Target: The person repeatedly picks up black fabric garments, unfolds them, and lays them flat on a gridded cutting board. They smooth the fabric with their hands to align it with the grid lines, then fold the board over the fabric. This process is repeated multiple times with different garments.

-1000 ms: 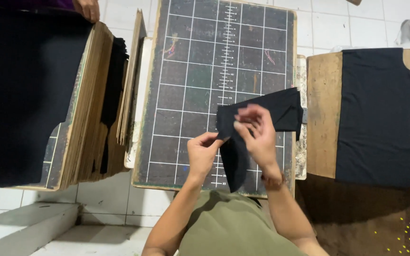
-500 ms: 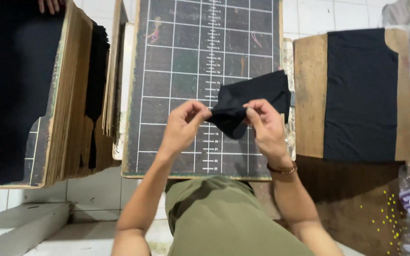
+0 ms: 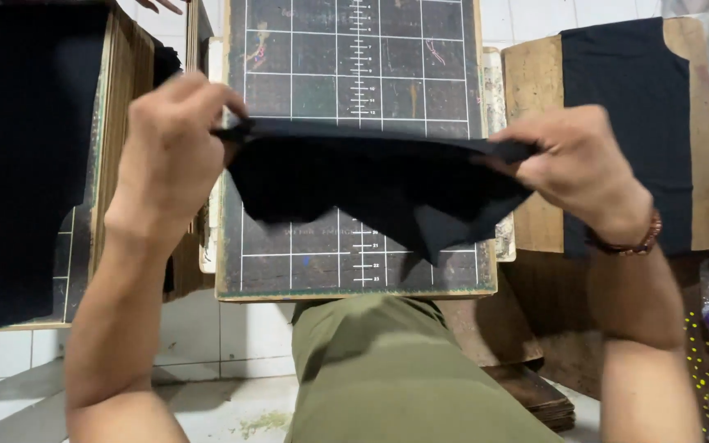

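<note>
Black fabric piece (image 3: 371,184) is hanging stretched between the two hands, raised above the dark gridded board (image 3: 354,66) with white ruled lines, its lower edge drooping in uneven points over the board's near end. Left hand (image 3: 170,152) is pinching the cloth's left corner while right hand (image 3: 572,168), with a beaded bracelet (image 3: 629,242) at the wrist, is clamping the right corner, both hands held well apart. Wooden boards draped in black cloth are lying on either side: a left board (image 3: 121,123) and a right board (image 3: 535,123).
</note>
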